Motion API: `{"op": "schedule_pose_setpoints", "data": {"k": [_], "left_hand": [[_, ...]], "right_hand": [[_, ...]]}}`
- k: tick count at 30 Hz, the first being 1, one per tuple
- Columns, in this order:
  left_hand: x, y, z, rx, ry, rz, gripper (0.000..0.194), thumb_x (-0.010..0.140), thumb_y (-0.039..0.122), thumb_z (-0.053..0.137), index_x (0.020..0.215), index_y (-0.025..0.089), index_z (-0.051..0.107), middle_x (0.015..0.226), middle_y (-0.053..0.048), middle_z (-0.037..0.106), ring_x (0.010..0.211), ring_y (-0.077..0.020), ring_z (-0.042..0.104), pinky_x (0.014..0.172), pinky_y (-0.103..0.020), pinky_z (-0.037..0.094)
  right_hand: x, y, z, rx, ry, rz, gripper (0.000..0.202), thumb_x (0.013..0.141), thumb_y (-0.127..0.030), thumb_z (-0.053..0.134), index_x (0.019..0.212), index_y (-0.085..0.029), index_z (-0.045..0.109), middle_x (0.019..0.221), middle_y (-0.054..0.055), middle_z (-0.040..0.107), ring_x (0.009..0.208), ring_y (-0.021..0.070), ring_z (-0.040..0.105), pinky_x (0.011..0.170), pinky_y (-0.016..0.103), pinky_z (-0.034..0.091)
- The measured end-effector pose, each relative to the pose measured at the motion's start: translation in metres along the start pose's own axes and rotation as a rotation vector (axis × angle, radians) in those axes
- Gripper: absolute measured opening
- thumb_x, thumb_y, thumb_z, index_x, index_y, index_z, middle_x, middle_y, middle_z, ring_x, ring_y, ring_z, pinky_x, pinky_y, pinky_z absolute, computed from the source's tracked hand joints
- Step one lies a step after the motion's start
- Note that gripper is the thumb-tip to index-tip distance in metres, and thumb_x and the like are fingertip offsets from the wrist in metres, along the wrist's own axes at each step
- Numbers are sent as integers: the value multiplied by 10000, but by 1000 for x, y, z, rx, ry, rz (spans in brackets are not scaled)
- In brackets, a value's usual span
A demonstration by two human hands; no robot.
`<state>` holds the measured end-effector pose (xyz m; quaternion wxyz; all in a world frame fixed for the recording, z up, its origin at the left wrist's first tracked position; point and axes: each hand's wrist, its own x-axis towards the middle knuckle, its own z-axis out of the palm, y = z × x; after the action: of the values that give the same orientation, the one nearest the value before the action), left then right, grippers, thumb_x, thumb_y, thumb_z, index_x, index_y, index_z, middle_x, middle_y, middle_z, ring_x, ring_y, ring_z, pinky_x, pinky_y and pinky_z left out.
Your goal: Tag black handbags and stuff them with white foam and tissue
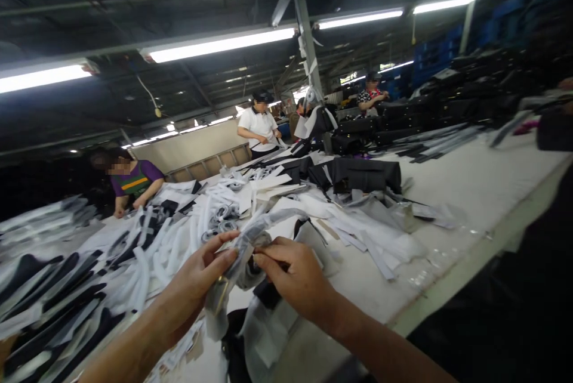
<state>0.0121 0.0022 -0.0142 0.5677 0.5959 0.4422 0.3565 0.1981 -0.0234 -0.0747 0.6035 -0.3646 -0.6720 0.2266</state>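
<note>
A curved strap wrapped in clear plastic (250, 232) is held up in front of me above the table. My left hand (212, 263) pinches its left side between thumb and fingers. The fingers of my right hand (290, 269) are closed on the inner edge of the same wrapped strap, close to a coiled part. Below my hands lies a black bag piece with pale wrapping (268, 335), partly hidden by my right arm. The exact make of the strap under the plastic cannot be made out.
White curved tubes (143, 275) and paper strips pile up left of my hands. Black flat pieces (49, 287) are stacked at far left. A black bag (367, 174) and grey strips (434, 143) lie farther along the white table (492, 186). Several people work across it.
</note>
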Motion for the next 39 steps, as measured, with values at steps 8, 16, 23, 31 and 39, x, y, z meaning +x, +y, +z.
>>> {"op": "schedule_pose_setpoints", "data": {"k": [8,16,23,31,39], "left_hand": [[13,-3,-10,-106,166,-41,505,852,436,719,1292,239,571,1047,16,739,977,-165,676,779,-184,508],[12,4,-4,-126,326,20,731,534,498,928,1159,270,625,919,10,736,739,-158,701,614,-189,545],[-14,-7,-4,-109,409,-68,777,442,562,936,1105,308,620,992,14,729,808,-184,704,586,-183,549],[-16,-14,-9,-121,351,-5,639,600,518,893,1120,271,616,896,20,723,705,-135,684,619,-185,552],[-13,-15,-7,-125,350,-3,680,590,509,901,1158,272,614,935,6,729,758,-155,694,618,-185,545]], "right_hand": [[-72,111,-134,-913,49,356,246,967,-292,573,1116,-126,678,1055,139,686,908,246,655,842,353,511],[-120,151,-159,-1273,-140,495,110,892,-160,652,953,-82,699,988,189,659,963,331,600,833,404,488],[-116,148,-168,-1380,-327,469,263,846,62,500,878,-107,699,915,144,692,894,274,648,760,334,481],[-111,141,-182,-1428,-427,413,222,928,-108,532,829,-164,722,842,98,719,812,262,691,639,321,418],[-118,141,-189,-1367,-315,440,204,929,-261,591,809,-219,751,846,57,747,809,249,689,605,293,351]]}}
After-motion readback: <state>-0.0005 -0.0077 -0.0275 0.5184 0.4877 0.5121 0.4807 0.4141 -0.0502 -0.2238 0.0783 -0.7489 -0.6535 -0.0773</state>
